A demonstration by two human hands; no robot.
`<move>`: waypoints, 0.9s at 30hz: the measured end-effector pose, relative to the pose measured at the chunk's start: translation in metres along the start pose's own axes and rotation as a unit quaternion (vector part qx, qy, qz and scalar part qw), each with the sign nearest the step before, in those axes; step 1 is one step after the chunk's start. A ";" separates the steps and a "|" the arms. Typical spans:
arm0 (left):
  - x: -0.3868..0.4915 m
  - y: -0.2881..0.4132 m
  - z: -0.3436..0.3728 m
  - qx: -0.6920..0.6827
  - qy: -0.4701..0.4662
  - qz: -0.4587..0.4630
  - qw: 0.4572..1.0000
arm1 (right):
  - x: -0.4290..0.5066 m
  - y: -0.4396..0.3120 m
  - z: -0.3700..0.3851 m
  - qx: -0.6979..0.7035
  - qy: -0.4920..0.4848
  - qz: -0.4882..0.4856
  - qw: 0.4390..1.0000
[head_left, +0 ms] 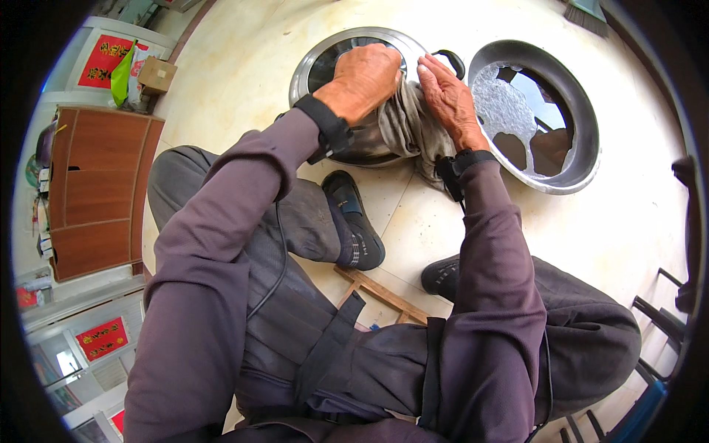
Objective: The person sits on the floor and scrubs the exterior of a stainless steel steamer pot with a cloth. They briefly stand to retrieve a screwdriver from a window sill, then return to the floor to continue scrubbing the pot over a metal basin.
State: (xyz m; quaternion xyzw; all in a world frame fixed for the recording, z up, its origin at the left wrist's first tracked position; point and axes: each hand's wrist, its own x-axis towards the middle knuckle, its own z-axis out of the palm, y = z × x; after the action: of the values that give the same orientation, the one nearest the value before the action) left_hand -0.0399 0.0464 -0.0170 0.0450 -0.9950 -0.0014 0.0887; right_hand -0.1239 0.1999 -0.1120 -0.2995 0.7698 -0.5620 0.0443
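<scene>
A round metal pot (365,149) with a broad shiny rim and a dark, glossy middle sits on the floor before me. My left hand (365,77) is curled in a fist above it. A damp-looking grey cloth (407,119) comes out at the thumb side of that fist and hangs in folds over the pot's near right side. My right hand (450,102) lies against the cloth, fingers stretched towards the rim beside a black handle (453,63). Its palm is hidden. Right of the pot stands a metal basin (584,127) holding dark water and white suds (501,102).
A wooden frame (388,296) lies on the tiled floor between my feet. A brown wooden cabinet (99,194) and a cardboard box (157,75) are at the left. A broom (586,19) shows at the top right, with dark metal legs (659,318) at the right edge.
</scene>
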 end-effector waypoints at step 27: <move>0.099 -0.010 -0.019 0.016 -0.372 -0.101 0.922 | -0.005 -0.006 0.006 0.045 0.034 0.018 0.998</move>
State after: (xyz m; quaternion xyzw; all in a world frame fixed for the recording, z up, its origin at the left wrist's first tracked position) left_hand -0.1324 0.0275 0.0193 0.1425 -0.9464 -0.0112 -0.2896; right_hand -0.1147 0.1963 -0.1098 -0.2636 0.7501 -0.6051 0.0418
